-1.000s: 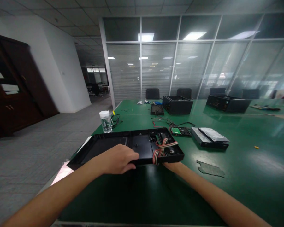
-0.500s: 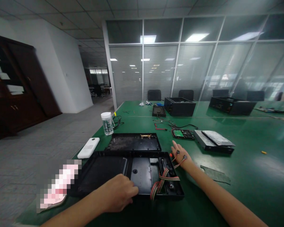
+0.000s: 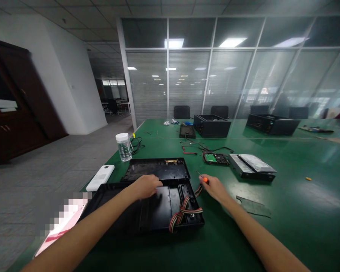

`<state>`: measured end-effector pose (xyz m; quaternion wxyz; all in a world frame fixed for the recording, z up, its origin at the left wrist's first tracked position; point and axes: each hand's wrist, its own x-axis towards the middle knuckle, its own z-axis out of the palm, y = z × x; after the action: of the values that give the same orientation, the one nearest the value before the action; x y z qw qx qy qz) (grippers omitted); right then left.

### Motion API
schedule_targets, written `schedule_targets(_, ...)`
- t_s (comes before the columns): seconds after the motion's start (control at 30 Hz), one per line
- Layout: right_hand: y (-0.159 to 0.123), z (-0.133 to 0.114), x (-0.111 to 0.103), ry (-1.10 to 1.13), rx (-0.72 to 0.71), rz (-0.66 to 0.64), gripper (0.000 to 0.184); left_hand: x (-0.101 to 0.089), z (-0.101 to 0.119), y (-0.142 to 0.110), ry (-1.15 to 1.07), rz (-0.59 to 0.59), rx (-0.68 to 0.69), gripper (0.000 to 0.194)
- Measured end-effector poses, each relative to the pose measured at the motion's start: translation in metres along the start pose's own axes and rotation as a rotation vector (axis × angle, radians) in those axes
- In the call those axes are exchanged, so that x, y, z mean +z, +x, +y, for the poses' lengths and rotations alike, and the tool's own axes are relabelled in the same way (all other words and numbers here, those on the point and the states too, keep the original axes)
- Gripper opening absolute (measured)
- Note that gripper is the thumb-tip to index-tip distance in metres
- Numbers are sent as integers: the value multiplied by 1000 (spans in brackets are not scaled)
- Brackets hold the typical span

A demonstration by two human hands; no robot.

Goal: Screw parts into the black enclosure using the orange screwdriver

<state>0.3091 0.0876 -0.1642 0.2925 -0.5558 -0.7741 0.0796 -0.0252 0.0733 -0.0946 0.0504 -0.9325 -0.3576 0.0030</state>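
- Left hand [image 3: 147,186], centre of frame: fingers curled over the open black casing [image 3: 155,211]; whether they grip or merely rest, cannot tell.
- Right hand [image 3: 214,187], right of centre: closed around an orange-handled screwdriver [image 3: 205,180], well apart from the left hand.
- Black casing, lower centre: lying flat on the green table [image 3: 226,241], striped ribbon cable [image 3: 184,210] across its right end.
- Black panel [image 3: 150,170], centre: just beyond the casing.
- Clear bottle [image 3: 124,148], left of centre: upright.

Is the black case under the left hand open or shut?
Open. The black case lies hollow side up, its inner panel and rim showing, no cover over it; striped cable is visible at one end.
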Motion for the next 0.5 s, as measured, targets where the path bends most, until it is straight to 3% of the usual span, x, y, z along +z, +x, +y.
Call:
schedule_targets(0.07, -1, -4, 4, 17, -23, -25, 32, 18, -16, 13, 151, 57, 90, 6)
schedule_targets(0.23, -1, 0, 3, 75, -22, -48, 35, 42, -32, 19, 308, 181, 274, 10)
schedule_targets(0.4, -2, -11, 3, 76, -1, -150, 42, 26, -13, 34, 221, 219, 159, 14)
schedule_targets(0.5, -2, -20, 5, 51, -108, -176, 36, 14, 8, 56, 81, 170, 127, 12)
